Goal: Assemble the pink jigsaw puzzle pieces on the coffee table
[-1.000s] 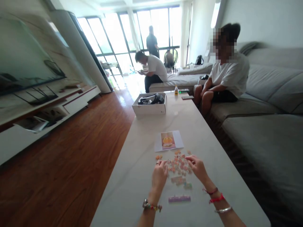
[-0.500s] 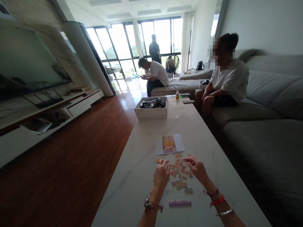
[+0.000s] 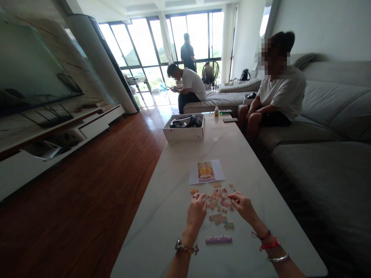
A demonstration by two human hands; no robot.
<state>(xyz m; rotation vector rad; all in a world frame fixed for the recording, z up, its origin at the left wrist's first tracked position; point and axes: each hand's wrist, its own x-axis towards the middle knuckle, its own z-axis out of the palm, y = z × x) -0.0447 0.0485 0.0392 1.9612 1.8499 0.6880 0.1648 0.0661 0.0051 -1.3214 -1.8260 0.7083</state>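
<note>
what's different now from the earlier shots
No thing on the table has visibly moved, and no grab or release shows; the view only shifts with the camera. The left hand stays at the left edge of the loose pieces, the right hand at their right; what the fingertips hold is too small to tell. The purple strip, sheet and box stayed put.
</note>
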